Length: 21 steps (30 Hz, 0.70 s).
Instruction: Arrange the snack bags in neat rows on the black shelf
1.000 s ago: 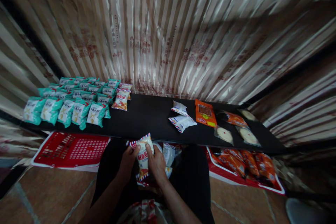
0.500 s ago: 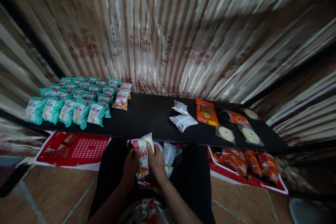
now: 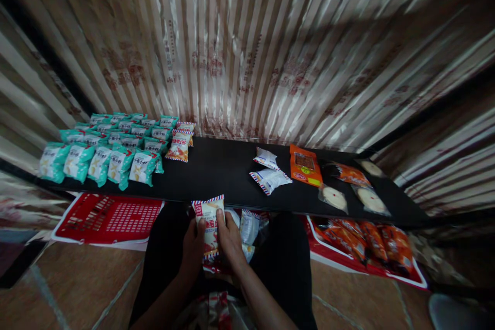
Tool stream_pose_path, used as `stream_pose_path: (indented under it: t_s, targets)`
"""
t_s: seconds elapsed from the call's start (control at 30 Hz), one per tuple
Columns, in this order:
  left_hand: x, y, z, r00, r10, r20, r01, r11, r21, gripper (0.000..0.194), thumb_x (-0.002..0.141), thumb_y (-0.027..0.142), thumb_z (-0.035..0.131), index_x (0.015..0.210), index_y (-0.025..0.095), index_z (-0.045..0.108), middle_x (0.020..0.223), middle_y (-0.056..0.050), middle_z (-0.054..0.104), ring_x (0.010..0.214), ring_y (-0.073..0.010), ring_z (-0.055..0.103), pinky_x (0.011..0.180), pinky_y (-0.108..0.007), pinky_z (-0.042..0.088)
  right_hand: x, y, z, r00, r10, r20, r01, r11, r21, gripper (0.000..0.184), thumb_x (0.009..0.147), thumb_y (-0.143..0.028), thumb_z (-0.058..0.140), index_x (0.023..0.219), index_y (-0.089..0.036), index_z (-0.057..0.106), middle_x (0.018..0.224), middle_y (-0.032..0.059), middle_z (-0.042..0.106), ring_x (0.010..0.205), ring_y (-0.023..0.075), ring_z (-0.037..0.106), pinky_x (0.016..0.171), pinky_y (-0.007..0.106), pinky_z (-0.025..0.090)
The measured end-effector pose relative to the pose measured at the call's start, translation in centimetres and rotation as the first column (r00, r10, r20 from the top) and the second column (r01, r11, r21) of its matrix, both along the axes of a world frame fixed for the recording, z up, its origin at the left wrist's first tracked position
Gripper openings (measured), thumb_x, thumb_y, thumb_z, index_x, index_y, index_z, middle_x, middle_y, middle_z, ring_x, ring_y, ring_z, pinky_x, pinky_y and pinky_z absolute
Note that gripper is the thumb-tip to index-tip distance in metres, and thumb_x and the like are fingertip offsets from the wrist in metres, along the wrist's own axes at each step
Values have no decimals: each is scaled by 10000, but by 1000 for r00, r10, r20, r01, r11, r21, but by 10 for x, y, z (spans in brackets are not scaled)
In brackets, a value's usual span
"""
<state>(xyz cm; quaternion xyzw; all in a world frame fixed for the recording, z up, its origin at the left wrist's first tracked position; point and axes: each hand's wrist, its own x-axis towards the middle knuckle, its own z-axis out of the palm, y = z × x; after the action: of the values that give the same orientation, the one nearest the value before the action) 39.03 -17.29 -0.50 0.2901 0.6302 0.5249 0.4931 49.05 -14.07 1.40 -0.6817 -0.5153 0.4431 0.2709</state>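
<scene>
Between my two hands, at the front edge of the black shelf (image 3: 224, 170), is a white and red snack packet (image 3: 210, 221) with striped ends, its printed face up. My left hand (image 3: 193, 245) grips its left side, the thumb on the front. On the right side, my right hand (image 3: 230, 237) grips it the same way. Behind them, similar packets (image 3: 249, 227) lie low between my knees, partly hidden. Two white packets (image 3: 270, 180) lie face down on the shelf, right of centre. A matching packet (image 3: 179, 145) leans upright with another behind it, beside the teal rows.
Rows of teal snack packets (image 3: 143, 167) stand on the shelf's left. To the right lie an orange packet (image 3: 305, 165) and round pale items in clear wrap (image 3: 333, 198). Below are a red basket (image 3: 154, 216) and another red basket (image 3: 419, 274) with orange packets. A striped curtain (image 3: 232, 51) hangs behind.
The packet in my hands has turned slightly and now stands straighter, showing more of its face. Both hands keep hold of it. The shelf's packets stay as they were.
</scene>
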Motion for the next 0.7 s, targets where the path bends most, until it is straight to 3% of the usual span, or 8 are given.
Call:
stream_pose_path:
  t_s: [0.17,0.37,0.53,0.7]
  targets:
    - [-11,6,5,994,-22,-108,22,1000,-6,480,739,595,461,862,156,611,766,-60,687,695,-220,630,621,-319,489,1,-2,-3,994,55,-93,-54,998,17,493,849,-585,275,992,-216,568,919,43,659,857,185,597,748,273,414]
    - [-22,11,12,980,-36,-196,26,998,-52,469,773,581,403,830,159,600,729,-48,673,658,-205,613,582,-296,467,1,-6,-3,988,149,-49,-148,989,31,464,845,-566,321,1007,-209,569,906,50,669,849,195,609,751,283,415]
    - [-26,16,14,983,-61,-174,51,997,-61,474,769,590,400,795,158,595,674,-34,648,607,-188,591,547,-278,450,-1,-8,-6,979,195,-53,-190,977,93,463,854,-544,331,1015,-184,573,960,78,666,867,201,609,749,283,420]
    - [-30,18,13,994,-76,-82,71,996,-60,444,742,572,455,794,156,602,698,-31,645,639,-181,591,572,-272,455,-4,-6,-12,985,161,-66,-152,980,125,437,847,-531,360,945,-170,585,861,75,675,787,198,617,690,272,429]
